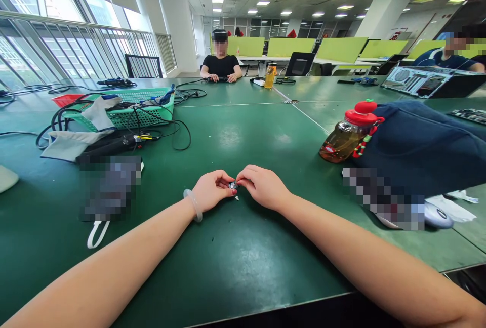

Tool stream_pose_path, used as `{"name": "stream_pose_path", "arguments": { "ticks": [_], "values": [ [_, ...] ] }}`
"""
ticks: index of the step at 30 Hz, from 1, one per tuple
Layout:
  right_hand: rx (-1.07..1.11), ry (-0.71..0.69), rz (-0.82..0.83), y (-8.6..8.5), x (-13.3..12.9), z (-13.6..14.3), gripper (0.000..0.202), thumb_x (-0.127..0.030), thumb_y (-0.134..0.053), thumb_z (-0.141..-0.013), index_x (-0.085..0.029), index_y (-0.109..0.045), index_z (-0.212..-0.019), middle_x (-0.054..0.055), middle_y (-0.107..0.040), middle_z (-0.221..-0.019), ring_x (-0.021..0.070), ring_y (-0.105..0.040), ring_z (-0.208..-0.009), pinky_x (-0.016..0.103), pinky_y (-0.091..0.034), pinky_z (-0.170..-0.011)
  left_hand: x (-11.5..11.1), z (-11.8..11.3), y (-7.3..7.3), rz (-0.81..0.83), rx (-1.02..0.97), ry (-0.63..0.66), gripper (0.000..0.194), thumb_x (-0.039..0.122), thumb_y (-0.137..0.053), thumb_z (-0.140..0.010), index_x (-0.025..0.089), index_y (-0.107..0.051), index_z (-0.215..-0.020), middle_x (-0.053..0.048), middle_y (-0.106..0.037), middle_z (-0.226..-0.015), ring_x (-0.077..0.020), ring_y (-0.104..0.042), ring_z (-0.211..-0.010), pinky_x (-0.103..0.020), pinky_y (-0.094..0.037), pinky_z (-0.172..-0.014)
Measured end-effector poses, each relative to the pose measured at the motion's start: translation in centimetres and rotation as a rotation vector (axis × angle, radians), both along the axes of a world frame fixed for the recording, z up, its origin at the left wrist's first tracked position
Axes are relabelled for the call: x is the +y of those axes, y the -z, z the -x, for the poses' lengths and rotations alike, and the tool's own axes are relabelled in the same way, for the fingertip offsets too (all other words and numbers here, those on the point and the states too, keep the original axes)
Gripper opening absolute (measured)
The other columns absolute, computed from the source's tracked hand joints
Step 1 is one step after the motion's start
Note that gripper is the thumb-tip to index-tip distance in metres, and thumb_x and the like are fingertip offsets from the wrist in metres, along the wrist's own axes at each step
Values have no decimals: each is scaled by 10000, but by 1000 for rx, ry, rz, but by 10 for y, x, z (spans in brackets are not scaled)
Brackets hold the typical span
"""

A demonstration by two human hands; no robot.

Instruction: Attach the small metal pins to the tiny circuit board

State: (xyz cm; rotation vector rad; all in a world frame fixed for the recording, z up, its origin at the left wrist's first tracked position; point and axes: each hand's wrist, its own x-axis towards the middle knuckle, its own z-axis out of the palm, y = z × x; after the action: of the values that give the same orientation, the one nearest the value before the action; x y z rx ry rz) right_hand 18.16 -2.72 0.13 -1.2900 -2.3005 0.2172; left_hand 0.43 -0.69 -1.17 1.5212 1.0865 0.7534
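Observation:
My left hand [213,190], with a pale bangle at its wrist, pinches a small dark-and-silver part [233,185] that looks like a little circuit board. The thumb and fingers of my right hand [261,185] close on the upper right edge of this part; whether they hold a separate tiny piece there is hidden. Just below the fingertips a tiny white piece [237,198] lies on the green tabletop [243,252]. Both hands rest close together, low over the table's middle.
To the left are a green basket [152,115] with cables and gloves, and a phone [112,186] with a white strap. A red-lidded bottle [347,133] stands right, beside a dark blue bag [425,146] and a mouse [438,215]. Across the table a person [221,62] sits.

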Motion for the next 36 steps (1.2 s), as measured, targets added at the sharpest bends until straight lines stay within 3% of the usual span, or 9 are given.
{"name": "stream_pose_path", "arguments": {
  "ticks": [8, 14, 23, 30, 36],
  "values": [
    [-136, -209, 159, 0, -2, -3, 109, -268, -599, -777, -212, -625, -867, 3, -597, -833, 116, -543, -723, 228, -385, -640, 4, 1, -1, -20, -1, -126, 262, 89, -697, -573, 119, -597, -813, -53, -668, -777, -145, -626, -717, -354, -503, -784],
    [-163, -201, 141, 4, -1, 0, 70, -258, -575, -797, -204, -612, -823, 0, -594, -819, 113, -541, -716, 222, -373, -628, 4, 0, 0, -26, 4, -124, 258, 62, -674, -580, 117, -596, -819, -50, -663, -777, -132, -620, -708, -344, -502, -788],
    [-252, -189, 65, 6, -2, 2, 165, -291, -461, -873, -186, -583, -834, 20, -578, -817, 116, -540, -699, 229, -350, -602, 3, 0, -1, -32, 21, -98, 280, 128, -715, -558, 124, -590, -809, -49, -674, -764, -158, -636, -729, -364, -506, -782],
    [-87, -55, 1, 5, 0, -3, 154, -254, -452, -875, -205, -580, -945, 15, -590, -896, 109, -545, -766, 223, -379, -675, 1, 1, 1, -28, 56, -24, 267, 156, -713, -571, 129, -586, -803, -48, -676, -740, -165, -642, -722, -354, -518, -751],
    [-88, -54, 7, 8, -1, -2, 139, -235, -464, -866, -213, -591, -917, 3, -586, -905, 102, -549, -763, 216, -377, -669, 0, 1, 3, -25, 54, 9, 260, 167, -724, -556, 139, -584, -773, -28, -665, -699, -167, -644, -695, -355, -521, -735]
  ]
}}
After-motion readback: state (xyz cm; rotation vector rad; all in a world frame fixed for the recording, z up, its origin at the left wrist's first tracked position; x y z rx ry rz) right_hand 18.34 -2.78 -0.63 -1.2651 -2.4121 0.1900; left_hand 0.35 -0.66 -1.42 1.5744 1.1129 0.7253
